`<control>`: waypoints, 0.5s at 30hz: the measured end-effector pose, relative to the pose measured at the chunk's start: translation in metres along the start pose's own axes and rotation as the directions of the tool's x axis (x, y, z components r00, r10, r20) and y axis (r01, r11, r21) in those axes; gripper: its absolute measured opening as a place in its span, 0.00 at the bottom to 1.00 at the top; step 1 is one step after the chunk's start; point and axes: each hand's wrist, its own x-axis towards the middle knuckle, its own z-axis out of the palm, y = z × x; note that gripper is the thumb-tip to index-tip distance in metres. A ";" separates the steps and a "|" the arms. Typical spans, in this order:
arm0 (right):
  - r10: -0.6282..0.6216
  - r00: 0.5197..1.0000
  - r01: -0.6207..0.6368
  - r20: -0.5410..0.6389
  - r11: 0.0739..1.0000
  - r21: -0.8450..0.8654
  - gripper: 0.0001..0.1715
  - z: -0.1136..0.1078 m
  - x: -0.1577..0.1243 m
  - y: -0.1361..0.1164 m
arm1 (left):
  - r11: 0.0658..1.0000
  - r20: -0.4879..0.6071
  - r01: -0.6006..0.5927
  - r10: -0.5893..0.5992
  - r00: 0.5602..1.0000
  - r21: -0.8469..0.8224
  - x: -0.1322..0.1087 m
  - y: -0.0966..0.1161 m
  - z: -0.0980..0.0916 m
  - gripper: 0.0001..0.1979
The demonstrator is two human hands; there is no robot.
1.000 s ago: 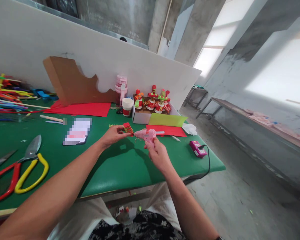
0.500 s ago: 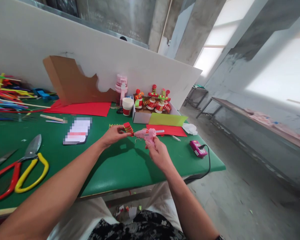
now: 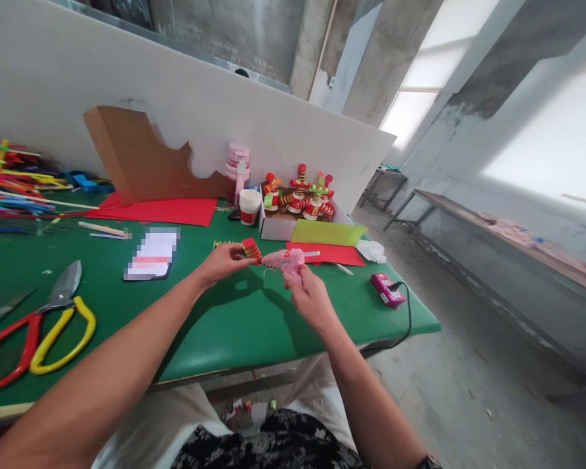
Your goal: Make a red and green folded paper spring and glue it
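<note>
One red-green folded-paper stack (image 3: 250,247) pinched in L grip (image 3: 223,263), by tip of pink plastic glue gun (image 3: 286,260) in R grip (image 3: 310,297); poss. burn if gun slips.

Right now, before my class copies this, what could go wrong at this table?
The glue gun has its tip close to the left hand holding the folded piece, so glue might burn skin. Thin strands under the tip could stick to the table. The black cord droops over the front edge and might snag.

From here I see a glossy tabletop (image 3: 224,342), a smooth plastic glue gun (image 3: 289,261) and a folded strip (image 3: 250,246), probably paper.
</note>
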 end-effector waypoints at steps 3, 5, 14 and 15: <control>-0.007 1.000 0.007 0.003 1.000 -0.024 0.13 0.000 0.001 -0.002 | 1.000 -0.010 0.008 -0.008 1.000 0.005 0.000 0.001 0.000 0.31; -0.010 1.000 0.010 0.006 0.999 -0.038 0.13 -0.001 0.000 -0.002 | 1.000 -0.016 0.015 -0.015 1.000 0.006 -0.001 0.001 0.001 0.31; 0.033 0.999 -0.033 0.000 0.999 0.001 0.12 -0.001 -0.001 0.001 | 1.000 -0.002 0.000 0.000 1.000 0.005 -0.001 0.000 0.000 0.28; 0.036 0.999 -0.036 0.000 0.999 0.009 0.12 -0.001 -0.001 0.001 | 1.000 -0.005 -0.002 0.002 1.000 0.010 -0.001 0.001 0.000 0.28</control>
